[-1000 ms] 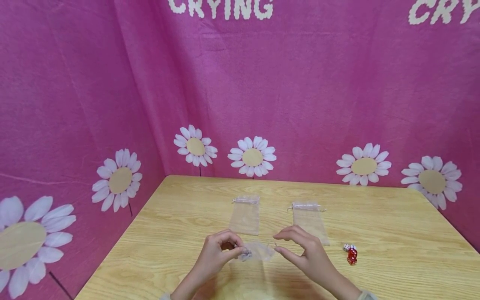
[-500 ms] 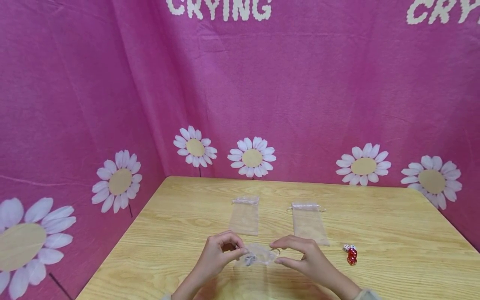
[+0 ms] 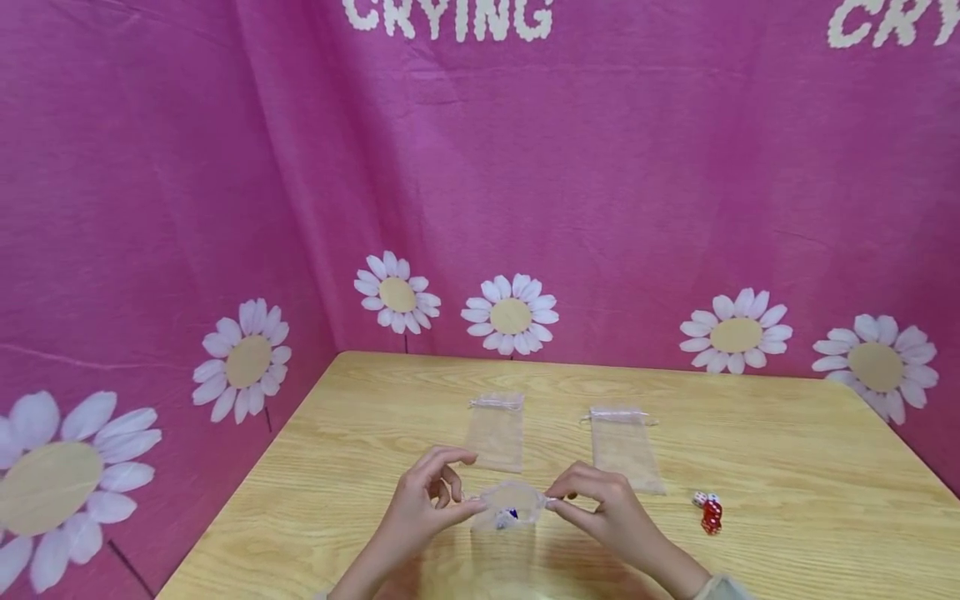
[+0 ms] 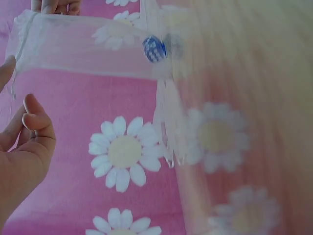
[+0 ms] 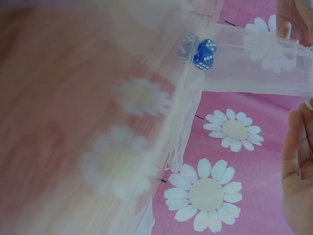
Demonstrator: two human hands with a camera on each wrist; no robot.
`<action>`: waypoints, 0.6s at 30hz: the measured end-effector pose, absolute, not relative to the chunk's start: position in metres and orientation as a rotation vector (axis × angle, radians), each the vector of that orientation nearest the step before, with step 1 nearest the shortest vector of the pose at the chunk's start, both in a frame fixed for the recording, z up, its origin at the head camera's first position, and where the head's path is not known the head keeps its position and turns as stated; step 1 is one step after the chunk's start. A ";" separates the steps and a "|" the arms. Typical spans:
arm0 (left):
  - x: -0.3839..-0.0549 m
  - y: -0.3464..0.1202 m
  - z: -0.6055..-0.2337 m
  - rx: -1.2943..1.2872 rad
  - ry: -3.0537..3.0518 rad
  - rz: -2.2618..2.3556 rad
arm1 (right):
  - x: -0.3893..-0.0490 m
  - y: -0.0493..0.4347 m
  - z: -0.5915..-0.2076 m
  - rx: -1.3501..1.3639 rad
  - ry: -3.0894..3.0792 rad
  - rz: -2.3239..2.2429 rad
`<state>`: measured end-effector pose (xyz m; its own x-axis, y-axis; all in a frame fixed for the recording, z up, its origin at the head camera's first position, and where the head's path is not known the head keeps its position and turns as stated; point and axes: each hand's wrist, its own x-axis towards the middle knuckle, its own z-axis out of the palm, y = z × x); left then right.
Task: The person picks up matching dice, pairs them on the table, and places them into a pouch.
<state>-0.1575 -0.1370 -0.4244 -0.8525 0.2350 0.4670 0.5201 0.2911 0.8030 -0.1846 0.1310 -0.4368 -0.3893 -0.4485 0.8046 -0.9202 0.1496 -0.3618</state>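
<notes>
A sheer white drawstring pouch (image 3: 504,533) stands upright on the table between the hands, its mouth spread wide. Blue dice with white spots (image 5: 204,55) lie at its bottom. My right hand (image 3: 611,508) pinches the drawstring at the right side of the mouth between thumb and fingers. On the opposite side my left hand (image 3: 426,500) has its thumb tip at the mouth's edge, with the index finger raised away from the thumb. In the left wrist view, the left hand's fingertips (image 4: 33,105) are apart from the pouch.
Two flat sheer pouches lie farther back, one on the left (image 3: 498,433) and one on the right (image 3: 626,450). Red and white dice (image 3: 709,512) are clustered at the right. A pink flowered cloth (image 3: 600,208) hangs behind the wooden table (image 3: 780,450).
My left index finger has lifted off the pouch, leaving the thumb at its edge. The right hand has gone from the loose string to pinching the mouth's side. The mouth has spread wider.
</notes>
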 end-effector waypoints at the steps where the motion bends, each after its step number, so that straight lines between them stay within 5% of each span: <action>1: -0.157 -0.140 -0.425 -0.689 -2.295 -1.571 | -0.185 0.130 -0.436 1.290 -1.912 1.179; 18: -0.151 -0.143 -0.421 -0.577 -2.352 -1.495 | -0.183 0.129 -0.434 1.171 -2.013 1.208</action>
<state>-0.1510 -0.1430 -0.4208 -0.8762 0.1751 0.4491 0.4809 0.3797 0.7903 -0.1829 0.1287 -0.4337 -0.4963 -0.4118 0.7643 -0.8681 0.2313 -0.4392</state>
